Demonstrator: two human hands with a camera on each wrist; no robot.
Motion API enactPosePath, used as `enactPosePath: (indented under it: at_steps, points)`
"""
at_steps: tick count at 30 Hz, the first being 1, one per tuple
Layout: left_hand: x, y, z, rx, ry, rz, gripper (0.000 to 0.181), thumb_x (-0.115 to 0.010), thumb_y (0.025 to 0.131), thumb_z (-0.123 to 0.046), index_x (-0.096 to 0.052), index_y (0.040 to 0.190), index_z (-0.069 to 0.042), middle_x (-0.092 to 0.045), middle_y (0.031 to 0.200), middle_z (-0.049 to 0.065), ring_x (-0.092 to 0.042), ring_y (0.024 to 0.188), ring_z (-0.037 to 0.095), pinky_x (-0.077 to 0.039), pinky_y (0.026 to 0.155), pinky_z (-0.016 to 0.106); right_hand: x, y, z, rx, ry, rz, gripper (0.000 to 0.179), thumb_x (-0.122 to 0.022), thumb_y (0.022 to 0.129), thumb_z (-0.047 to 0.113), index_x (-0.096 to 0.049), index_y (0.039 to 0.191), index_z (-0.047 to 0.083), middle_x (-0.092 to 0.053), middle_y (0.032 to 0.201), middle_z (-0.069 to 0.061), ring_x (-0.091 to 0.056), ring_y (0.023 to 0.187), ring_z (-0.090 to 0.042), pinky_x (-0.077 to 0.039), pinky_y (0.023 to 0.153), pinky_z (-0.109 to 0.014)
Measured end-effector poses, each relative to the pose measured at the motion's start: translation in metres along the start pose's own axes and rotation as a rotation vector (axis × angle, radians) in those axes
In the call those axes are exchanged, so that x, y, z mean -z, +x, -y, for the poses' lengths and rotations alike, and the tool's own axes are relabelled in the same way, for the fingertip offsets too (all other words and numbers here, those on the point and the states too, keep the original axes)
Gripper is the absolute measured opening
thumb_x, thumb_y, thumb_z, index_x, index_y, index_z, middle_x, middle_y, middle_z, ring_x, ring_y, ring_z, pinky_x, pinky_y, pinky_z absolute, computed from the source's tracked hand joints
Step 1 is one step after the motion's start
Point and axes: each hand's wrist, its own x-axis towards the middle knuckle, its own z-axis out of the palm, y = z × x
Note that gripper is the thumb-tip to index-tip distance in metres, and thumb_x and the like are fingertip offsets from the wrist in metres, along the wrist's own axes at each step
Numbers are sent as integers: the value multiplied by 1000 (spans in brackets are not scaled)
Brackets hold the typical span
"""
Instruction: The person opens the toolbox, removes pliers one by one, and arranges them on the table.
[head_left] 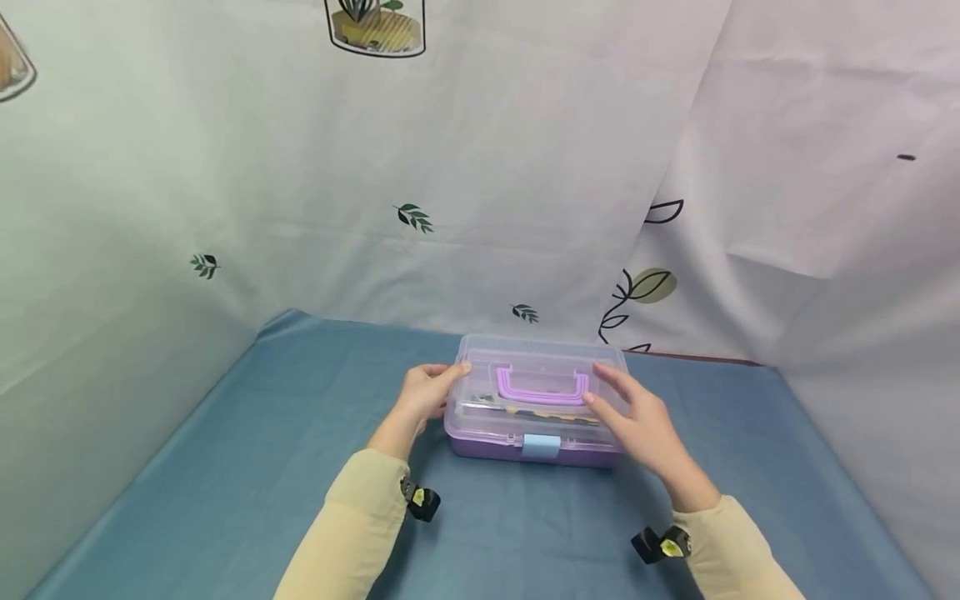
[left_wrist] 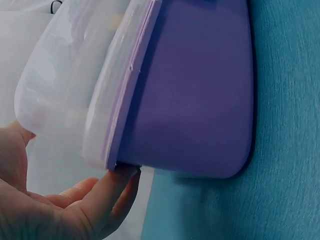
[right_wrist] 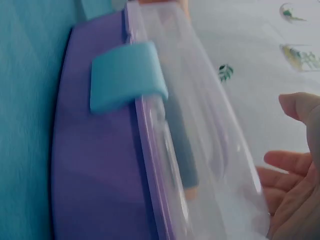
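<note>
A plastic storage box (head_left: pixel 577 458) with a purple base stands on the blue cloth. Its clear lid (head_left: pixel 540 348) is down, with a lilac carrying handle (head_left: pixel 542 398) lying folded on top and a light blue latch (right_wrist: pixel 127 77) at the front. My left hand (head_left: pixel 420 400) holds the box's left end, thumb on the lid's edge; in the left wrist view its fingers (left_wrist: pixel 107 192) touch under the rim. Over the right end of the lid, my right hand (head_left: pixel 641 421) has its fingers spread and relaxed, the thumb near the handle. Through the lid, long thin items show indistinctly.
Blue cloth (head_left: pixel 225 467) covers the table around the box. White printed curtains (head_left: pixel 487 167) hang close behind it and on both sides. A small black wrist camera (head_left: pixel 423 503) sits on the left sleeve, another camera (head_left: pixel 648 546) on the right.
</note>
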Motion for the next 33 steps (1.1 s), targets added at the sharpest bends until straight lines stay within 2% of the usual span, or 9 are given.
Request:
enactPosePath:
  at_steps: [6,8,10,14,18,22,29,31,33]
  points:
    - [3,2,6,-13,11,18,82,-71,78,-50,-43,137,-2,-55,127,23,-63,106,33,-58,80,38,-15,-18,10,211,145,-92,31,-64,89,9,-62,119,3,-68,115,-12,-64,106,-12,-52,91,-24]
    - [4,3,7,-20,18,17,83,-72,76,-52,-43,137,-3,-55,127,22,-63,106,32,-58,80,38,-21,-22,13,254,233,-87,27,-62,88,3,-64,115,0,-70,107,-15,-65,99,-5,-53,84,-16]
    - [5,3,8,-26,16,24,84,-72,76,-53,-43,138,-4,-55,127,22,-63,106,32,-58,80,38,-25,-24,14,255,331,-46,24,-60,89,-1,-63,112,-5,-70,101,-20,-66,93,-3,-54,80,-16]
    - [4,5,11,-41,4,27,83,-72,76,-53,-44,137,-5,-55,127,21,-63,106,32,-58,81,37,-32,-27,14,104,436,80,22,-59,92,7,-64,106,-10,-70,93,-23,-70,83,-10,-59,72,-27]
    - [2,4,14,-62,-14,12,84,-72,75,-55,-47,136,-4,-55,127,21,-63,105,32,-58,80,37,-35,-26,12,-80,393,210,33,-59,93,21,-67,99,-10,-71,87,-21,-71,77,-17,-59,67,-30]
    - [0,0,18,-78,-31,-19,85,-72,73,-57,-49,134,-3,-56,127,22,-63,105,32,-58,82,39,-38,-26,8,-209,324,315,45,-57,94,34,-69,92,-9,-71,85,-20,-71,76,-24,-59,63,-30]
    - [-1,-6,22,-142,-30,-45,80,-70,76,-56,-52,131,0,-56,125,23,-66,97,29,-58,78,39,-52,-34,1,-262,222,421,53,-54,92,46,-71,83,-4,-70,76,-11,-66,67,-18,-56,55,-29]
    - [-1,-7,23,-150,-37,-38,79,-70,77,-55,-52,131,0,-57,124,23,-66,95,28,-58,77,38,-56,-37,0,-279,240,438,56,-53,93,47,-69,83,-5,-69,75,-11,-65,65,-17,-56,52,-29]
    - [-1,-6,22,-156,-41,-38,79,-71,76,-55,-52,131,0,-58,123,23,-67,94,27,-58,77,38,-59,-38,0,-328,331,454,61,-50,94,47,-65,92,-11,-70,80,-14,-66,64,-17,-56,51,-30]
